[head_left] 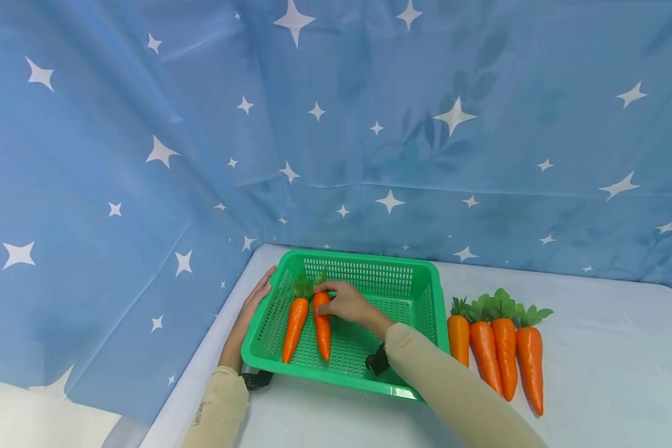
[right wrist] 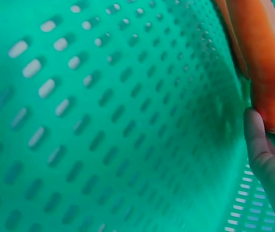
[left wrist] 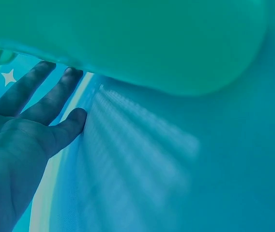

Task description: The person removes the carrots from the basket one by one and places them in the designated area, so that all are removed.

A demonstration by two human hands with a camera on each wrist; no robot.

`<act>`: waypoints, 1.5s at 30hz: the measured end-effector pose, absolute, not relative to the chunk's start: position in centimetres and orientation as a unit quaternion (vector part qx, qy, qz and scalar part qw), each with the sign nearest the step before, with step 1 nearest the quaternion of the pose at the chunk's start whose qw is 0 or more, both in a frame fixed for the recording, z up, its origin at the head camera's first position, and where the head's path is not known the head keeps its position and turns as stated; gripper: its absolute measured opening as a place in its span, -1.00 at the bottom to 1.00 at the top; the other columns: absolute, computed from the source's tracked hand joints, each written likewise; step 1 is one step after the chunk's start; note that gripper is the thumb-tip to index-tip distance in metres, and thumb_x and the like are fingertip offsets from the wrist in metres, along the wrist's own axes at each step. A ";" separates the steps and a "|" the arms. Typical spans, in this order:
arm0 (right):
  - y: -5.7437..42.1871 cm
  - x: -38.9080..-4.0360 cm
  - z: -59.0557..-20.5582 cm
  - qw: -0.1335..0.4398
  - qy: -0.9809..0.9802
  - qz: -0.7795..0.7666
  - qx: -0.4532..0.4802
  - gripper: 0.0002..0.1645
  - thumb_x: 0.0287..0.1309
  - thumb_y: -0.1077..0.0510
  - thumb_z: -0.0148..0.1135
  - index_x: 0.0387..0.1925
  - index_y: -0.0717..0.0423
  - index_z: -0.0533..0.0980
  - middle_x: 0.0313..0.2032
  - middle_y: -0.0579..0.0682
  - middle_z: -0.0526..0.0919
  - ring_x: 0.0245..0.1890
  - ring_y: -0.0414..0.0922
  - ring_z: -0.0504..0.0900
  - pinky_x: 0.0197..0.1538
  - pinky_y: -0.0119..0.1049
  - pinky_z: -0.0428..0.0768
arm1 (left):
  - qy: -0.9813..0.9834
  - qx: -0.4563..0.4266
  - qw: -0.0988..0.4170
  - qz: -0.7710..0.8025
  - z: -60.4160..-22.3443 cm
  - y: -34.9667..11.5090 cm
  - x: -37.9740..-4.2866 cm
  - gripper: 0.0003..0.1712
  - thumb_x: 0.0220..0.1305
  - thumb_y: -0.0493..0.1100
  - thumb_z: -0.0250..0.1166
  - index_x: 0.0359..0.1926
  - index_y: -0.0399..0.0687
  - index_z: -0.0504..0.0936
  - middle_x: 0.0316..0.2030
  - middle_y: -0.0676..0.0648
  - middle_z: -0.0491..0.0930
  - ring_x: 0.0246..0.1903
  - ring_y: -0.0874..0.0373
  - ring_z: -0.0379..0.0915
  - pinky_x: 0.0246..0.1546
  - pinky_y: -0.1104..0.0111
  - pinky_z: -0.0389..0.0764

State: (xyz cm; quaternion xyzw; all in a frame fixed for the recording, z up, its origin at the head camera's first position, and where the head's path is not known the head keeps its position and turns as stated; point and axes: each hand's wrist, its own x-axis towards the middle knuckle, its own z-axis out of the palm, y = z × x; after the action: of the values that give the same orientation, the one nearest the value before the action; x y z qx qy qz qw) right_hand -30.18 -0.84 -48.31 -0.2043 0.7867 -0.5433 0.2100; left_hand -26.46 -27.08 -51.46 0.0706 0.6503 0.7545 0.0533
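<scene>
while left hand touches basket — right hand grips carrot

2 orange carrots inside green basket.
Side by side, leafy ends far; 4 more carrots outside, right.

basket: on table | two carrots: inside, left | four carrots: right of basket
</scene>
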 end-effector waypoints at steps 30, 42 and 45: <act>4.2 -30.5 -43.0 0.213 0.727 -0.627 -0.182 -0.37 0.37 0.27 0.41 0.43 0.27 0.52 0.26 0.24 0.59 0.14 0.15 0.67 0.24 0.25 0.58 | 0.669 0.074 0.047 0.738 -51.5 -27.1 -26.5 -0.27 0.80 -0.01 -0.21 0.77 -0.05 -0.20 0.73 -0.10 -0.28 0.64 -0.08 -0.21 0.31 0.50 0.34; 7.9 -30.5 -41.0 0.182 0.745 -0.615 -0.183 -0.35 0.40 0.23 0.41 0.46 0.24 0.50 0.33 0.25 0.55 0.25 0.21 0.61 0.20 0.13 0.64 | 0.660 0.069 0.052 0.746 -51.5 -27.0 -26.5 -0.27 0.80 0.00 -0.19 0.77 -0.03 -0.20 0.72 -0.10 -0.26 0.61 -0.04 -0.11 0.30 0.49 0.38; 8.7 -30.4 -40.8 0.178 0.747 -0.613 -0.184 -0.35 0.41 0.22 0.40 0.47 0.23 0.49 0.35 0.26 0.54 0.30 0.23 0.58 0.21 0.12 0.64 | 0.662 0.072 0.050 0.744 -51.5 -27.1 -26.3 -0.27 0.80 -0.01 -0.20 0.77 -0.04 -0.20 0.72 -0.11 -0.27 0.62 -0.06 -0.15 0.31 0.49 0.36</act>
State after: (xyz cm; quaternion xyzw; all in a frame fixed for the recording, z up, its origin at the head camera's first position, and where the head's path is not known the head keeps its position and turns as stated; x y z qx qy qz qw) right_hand -30.37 8.74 -40.80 -0.1841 0.7471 -0.6132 0.1784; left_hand -26.33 -27.07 -51.51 0.0716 0.6625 0.7439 0.0504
